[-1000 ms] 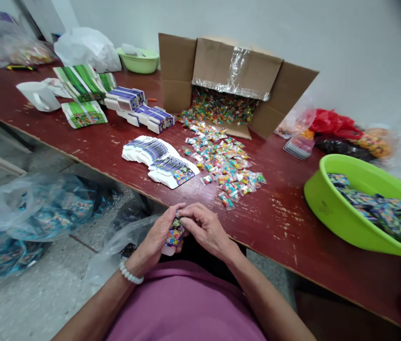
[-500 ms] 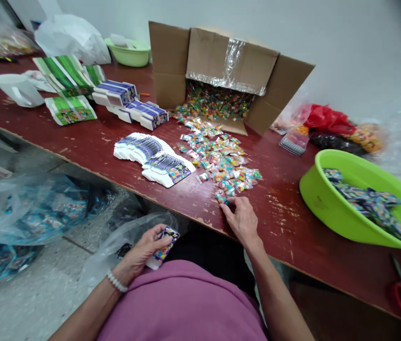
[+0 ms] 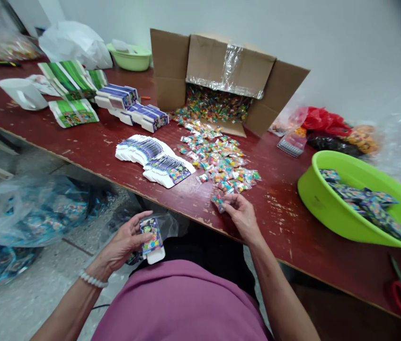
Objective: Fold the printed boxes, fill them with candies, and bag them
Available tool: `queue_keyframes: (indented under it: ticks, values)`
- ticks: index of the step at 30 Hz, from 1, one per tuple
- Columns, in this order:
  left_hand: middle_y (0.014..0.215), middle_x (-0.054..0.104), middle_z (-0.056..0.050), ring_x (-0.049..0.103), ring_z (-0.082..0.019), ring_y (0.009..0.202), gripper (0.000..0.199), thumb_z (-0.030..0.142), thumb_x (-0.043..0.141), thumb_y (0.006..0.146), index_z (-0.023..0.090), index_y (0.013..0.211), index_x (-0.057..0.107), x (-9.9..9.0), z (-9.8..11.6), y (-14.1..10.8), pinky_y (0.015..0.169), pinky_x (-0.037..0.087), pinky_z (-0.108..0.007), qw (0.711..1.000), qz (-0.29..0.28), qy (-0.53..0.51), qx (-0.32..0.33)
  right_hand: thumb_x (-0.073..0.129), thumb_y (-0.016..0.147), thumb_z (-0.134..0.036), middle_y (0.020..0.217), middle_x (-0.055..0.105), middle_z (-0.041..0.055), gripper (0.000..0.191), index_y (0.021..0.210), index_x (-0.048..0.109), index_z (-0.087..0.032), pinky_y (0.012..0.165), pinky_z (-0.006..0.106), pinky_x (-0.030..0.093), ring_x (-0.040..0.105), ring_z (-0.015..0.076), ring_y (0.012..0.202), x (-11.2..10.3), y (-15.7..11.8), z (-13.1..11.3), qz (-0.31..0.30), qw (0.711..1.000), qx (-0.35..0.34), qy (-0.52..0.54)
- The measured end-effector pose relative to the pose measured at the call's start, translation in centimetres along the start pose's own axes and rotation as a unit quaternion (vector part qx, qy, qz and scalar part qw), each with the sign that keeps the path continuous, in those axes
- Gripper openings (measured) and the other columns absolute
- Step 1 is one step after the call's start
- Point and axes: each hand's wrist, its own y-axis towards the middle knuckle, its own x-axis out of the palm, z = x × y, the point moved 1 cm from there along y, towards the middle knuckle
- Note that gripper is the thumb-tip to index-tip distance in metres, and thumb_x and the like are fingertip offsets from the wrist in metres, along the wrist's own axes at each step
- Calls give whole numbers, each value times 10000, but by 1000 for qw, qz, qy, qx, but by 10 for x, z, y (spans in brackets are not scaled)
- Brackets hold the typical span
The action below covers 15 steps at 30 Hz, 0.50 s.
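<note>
While left hand (image 3: 124, 244) pinches a small colourful printed cardboard box (image 3: 151, 239) by its sides, right hand (image 3: 243, 218) grips featherlight, crinkly, slippery clear-wrapped candies (image 3: 218, 202).

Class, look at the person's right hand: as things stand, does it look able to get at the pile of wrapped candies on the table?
Probably yes. The right hand rests at the near edge of the candy pile, already pinching a wrapped candy. Only bare table lies around it, with nothing in between.

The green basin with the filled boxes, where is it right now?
The green basin sits on the table's right side, right of the right hand.
</note>
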Motion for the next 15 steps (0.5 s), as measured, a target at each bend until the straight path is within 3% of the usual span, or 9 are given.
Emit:
queue_keyframes:
  ticks: [3,6,10,13,15]
  values:
    - [945,715,-35,727,-231,799,673,174,920,544,204,1141,612,11,-7,0,723,612,-375,999,7,-52,-12,808,649,-372,808,674,19,363,921,654,-186,695,307,503,615,167,725,0,0,-5,1,998,23,63]
    - [864,724,-43,721,-232,758,524,202,913,540,181,973,620,16,-22,0,714,600,-373,998,-17,-36,-47,829,626,-355,806,677,11,385,926,659,-184,648,277,482,593,142,685,-1,-2,-8,-6,994,44,102]
    - [780,694,-7,658,-194,708,447,276,884,568,192,961,687,1,-22,-1,625,516,-260,986,-56,154,-15,843,613,-316,840,703,13,398,935,643,-195,637,264,481,598,132,683,-1,-7,-14,-21,985,60,159]
    - [782,698,-19,625,-194,706,336,276,839,607,199,925,758,-12,-11,-2,587,459,-231,939,-151,307,-36,828,655,-304,889,720,22,365,952,635,-213,742,300,523,651,161,796,4,-10,-24,-40,985,35,162]
    - [755,693,-15,599,-188,652,266,279,810,623,214,877,768,-16,-5,-4,532,427,-223,912,-196,352,-76,819,684,-311,917,725,28,348,963,630,-223,827,332,533,670,177,870,8,-12,-33,-51,987,5,153]
